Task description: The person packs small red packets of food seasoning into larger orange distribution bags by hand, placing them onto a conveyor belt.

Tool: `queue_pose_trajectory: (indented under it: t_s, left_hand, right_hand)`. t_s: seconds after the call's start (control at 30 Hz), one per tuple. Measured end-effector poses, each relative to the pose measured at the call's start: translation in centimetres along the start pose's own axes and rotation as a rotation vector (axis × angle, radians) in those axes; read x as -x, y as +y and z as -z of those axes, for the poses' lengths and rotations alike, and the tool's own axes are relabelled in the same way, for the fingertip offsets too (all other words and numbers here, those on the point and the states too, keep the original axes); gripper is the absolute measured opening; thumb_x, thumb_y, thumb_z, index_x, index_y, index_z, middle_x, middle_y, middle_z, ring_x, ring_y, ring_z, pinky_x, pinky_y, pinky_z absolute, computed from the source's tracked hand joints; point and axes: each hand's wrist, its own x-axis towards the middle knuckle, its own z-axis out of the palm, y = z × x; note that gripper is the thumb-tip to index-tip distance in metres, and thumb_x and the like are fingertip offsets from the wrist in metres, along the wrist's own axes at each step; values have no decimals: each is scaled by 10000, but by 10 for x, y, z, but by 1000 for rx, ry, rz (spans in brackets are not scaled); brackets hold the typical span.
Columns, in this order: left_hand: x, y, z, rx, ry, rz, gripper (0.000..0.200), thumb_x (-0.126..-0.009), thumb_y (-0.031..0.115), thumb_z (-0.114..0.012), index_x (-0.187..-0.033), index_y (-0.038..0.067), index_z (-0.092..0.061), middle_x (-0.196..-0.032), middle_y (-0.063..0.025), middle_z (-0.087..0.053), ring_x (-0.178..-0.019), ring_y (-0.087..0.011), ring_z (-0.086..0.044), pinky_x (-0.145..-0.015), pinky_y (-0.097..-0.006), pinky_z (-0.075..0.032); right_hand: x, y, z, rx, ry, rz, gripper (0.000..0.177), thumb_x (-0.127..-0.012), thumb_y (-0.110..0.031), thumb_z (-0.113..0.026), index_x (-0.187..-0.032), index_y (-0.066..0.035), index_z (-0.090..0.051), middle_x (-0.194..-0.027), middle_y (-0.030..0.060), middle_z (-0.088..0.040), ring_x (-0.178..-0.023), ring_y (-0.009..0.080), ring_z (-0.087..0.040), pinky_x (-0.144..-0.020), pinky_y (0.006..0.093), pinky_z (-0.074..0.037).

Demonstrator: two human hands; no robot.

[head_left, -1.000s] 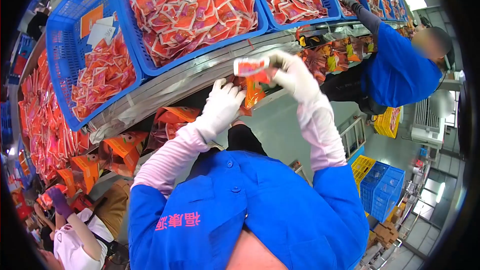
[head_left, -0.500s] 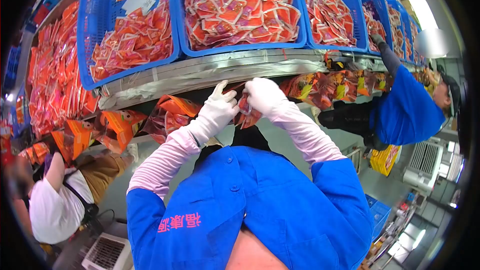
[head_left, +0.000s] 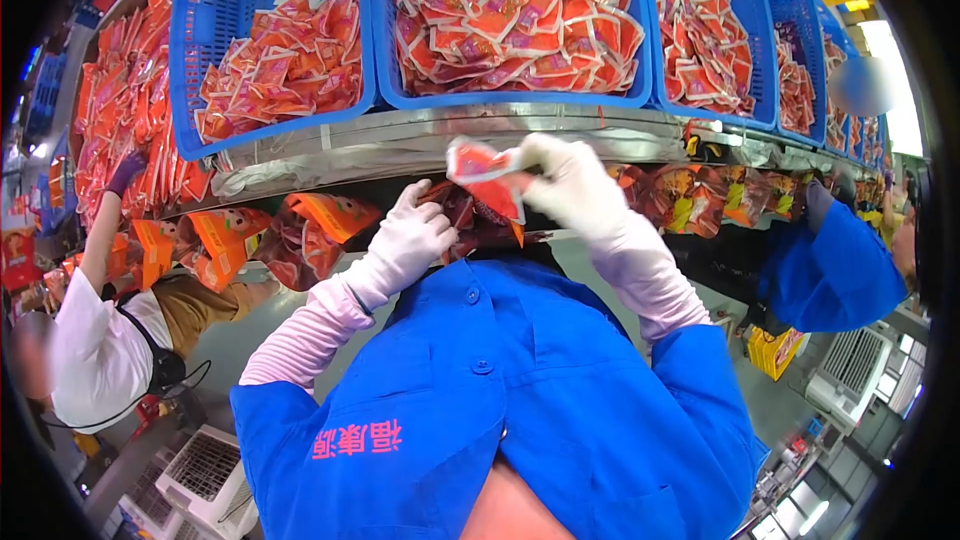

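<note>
My right hand, in a white glove, pinches a small red packet with a pale edge and holds it up in front of the metal rail. My left hand, gloved too, is closed at the top of a dark red bag that hangs below the rail. The packet is over this bag, just right of my left fingers. Orange bags hang in the row to the left, and red and yellow bags to the right.
Blue baskets of red packets stand behind the rail, with a heap of packets at far left. A person in white reaches to that heap. Another person in blue works at the right.
My right hand has come up and right, bringing the packet above the bag. The left person's purple-gloved hand has moved up to the heap; the right person's hand has left the baskets.
</note>
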Motion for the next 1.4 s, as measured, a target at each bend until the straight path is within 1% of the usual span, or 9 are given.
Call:
queue_pose_trajectory:
  t_s: [0.13, 0.2, 0.37, 0.67, 0.8, 0.87, 1.0, 1.2, 1.4]
  left_hand:
    - [18, 1, 5, 15, 208, 91, 79, -721, 134, -651, -799, 130, -662, -803, 1, -644, -915, -171, -656, -1047, -539, -442]
    - [19, 5, 15, 20, 139, 109, 82, -719, 128, -648, -799, 130, -662, -797, 2, -643, -904, -171, -659, -1058, -540, -430]
    - [57, -2, 6, -27, 217, 212, 74, -728, 125, -640, -798, 122, -662, -823, 1, -656, -908, -188, -656, -1061, -564, -421]
    - [82, -10, 9, -35, 252, 187, 84, -715, 99, -694, -788, 127, -665, -830, 12, -684, -911, -173, -667, -1063, -558, -420]
    - [96, -12, 11, -46, 258, 170, 105, -704, 100, -686, -803, 123, -659, -840, 6, -673, -898, -181, -660, -1062, -561, -423]
    - [104, -13, 10, -52, 246, 176, 101, -706, 104, -677, -802, 127, -656, -825, 4, -656, -897, -186, -655, -1061, -562, -423]
    - [114, -10, 20, -57, 282, 202, 66, -721, 123, -642, -786, 123, -630, -765, 2, -603, -860, -176, -634, -1072, -565, -421]
    - [136, -7, 25, -19, 336, 256, 72, -732, 128, -633, -797, 124, -664, -760, 1, -629, -831, -183, -637, -1059, -519, -435]
    - [140, -15, 44, 0, 122, 396, 104, -705, 164, -728, -785, 132, -669, -786, -7, -662, -849, -197, -653, -1053, -536, -419]
  right_hand:
    - [-27, 2, -87, 729, -757, -79, 182, -882, -152, -599, -980, -54, -716, -994, 134, -742, -922, 326, -721, -790, 427, -576]
    - [-54, 47, -155, 98, -689, -667, 316, -933, -208, -571, -1178, -56, -699, -1064, 191, -721, -1017, 306, -708, -833, 393, -566]
    - [-28, 3, -90, 196, -380, 185, 227, -866, -101, -627, -1074, -55, -706, -938, 174, -718, -894, 340, -714, -804, 423, -567]
    - [57, 143, -139, 1071, -303, -367, 164, -891, -121, -539, -1001, -96, -658, -934, 169, -702, -895, 355, -702, -754, 442, -560]
    - [79, 151, -134, 1137, -238, -86, 131, -885, -176, -575, -932, -88, -659, -824, 178, -694, -809, 333, -717, -745, 437, -556]
    - [68, 42, -108, 874, -372, -325, 166, -888, -108, -556, -969, -44, -686, -929, 179, -713, -881, 359, -707, -786, 464, -558]
    - [40, -77, -108, 261, 132, 234, 195, -863, -84, -553, -1035, -62, -643, -957, 167, -690, -892, 376, -685, -782, 465, -551]
    - [-93, 57, -301, 702, -883, -108, 264, -937, -271, -555, -876, -157, -786, -924, 96, -750, -812, 288, -727, -726, 436, -574]
    - [-112, -3, -275, 666, -888, -52, 269, -865, -272, -602, -1041, -128, -746, -904, 146, -735, -896, 327, -717, -797, 469, -553]
